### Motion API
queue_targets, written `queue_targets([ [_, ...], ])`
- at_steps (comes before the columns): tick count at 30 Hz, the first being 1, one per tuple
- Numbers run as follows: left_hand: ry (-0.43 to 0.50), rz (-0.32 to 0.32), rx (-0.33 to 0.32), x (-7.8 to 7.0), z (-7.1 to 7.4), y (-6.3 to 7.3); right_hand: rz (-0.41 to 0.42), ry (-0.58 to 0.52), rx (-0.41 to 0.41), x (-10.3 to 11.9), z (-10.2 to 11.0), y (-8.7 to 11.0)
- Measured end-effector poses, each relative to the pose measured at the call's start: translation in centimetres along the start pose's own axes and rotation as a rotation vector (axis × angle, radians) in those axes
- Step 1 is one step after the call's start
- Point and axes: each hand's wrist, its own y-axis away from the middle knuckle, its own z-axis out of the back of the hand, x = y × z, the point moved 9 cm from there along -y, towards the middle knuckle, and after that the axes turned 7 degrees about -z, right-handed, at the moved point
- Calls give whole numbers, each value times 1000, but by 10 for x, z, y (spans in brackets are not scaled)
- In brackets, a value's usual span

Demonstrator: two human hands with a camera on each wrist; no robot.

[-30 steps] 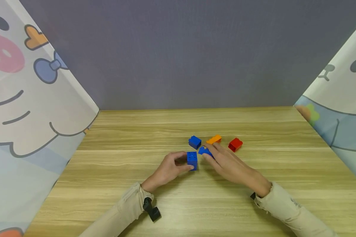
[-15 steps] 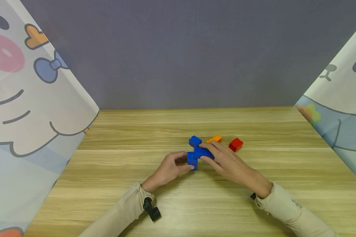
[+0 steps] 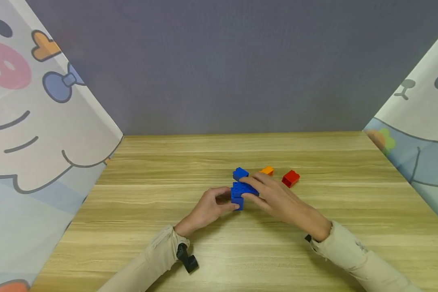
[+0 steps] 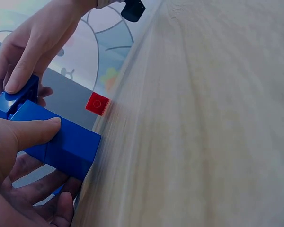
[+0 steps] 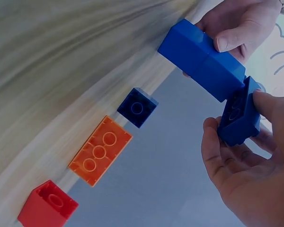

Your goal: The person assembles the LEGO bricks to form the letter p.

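My left hand (image 3: 208, 209) grips an upright stack of two blue bricks (image 3: 238, 204) on the table, thumb on the near face; a seam between them shows on the stack (image 4: 73, 144) in the left wrist view. Between thumb and fingers, my right hand (image 3: 279, 200) pinches a longer blue brick (image 3: 246, 189). One end of it overlaps the stack's studded top, and the rest sticks out to the right. In the right wrist view the long brick (image 5: 239, 113) sits tilted against the stack's upper end, its hollow underside partly visible.
Behind the hands a small blue brick (image 3: 240, 173), an orange brick (image 3: 268, 170) and a red brick (image 3: 290, 178) lie on the wooden table (image 3: 160, 162). A grey panel (image 3: 219, 69) stands at the back, with cartoon-printed panels (image 3: 18, 142) at the sides.
My right hand has carried the long blue brick leftward, from beside the stack to over its top. My left hand and the stack have stayed in place.
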Motion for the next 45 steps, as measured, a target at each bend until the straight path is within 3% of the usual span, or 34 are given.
queue_targets([
  [7, 17, -3, -7, 0, -1, 1, 17, 9, -3, 4, -1, -3],
  [15, 26, 8, -3, -34, 4, 4, 35, 25, -16, 6, -3, -4],
  [18, 25, 7, -3, -40, 5, 4, 25, 23, -13, 5, -2, -4],
  [41, 32, -6, 2, -39, 5, 5, -36, -8, 46, 3, -2, -5],
  [45, 29, -6, -4, -21, 1, 2, -43, -5, 57, 2, -2, -6],
])
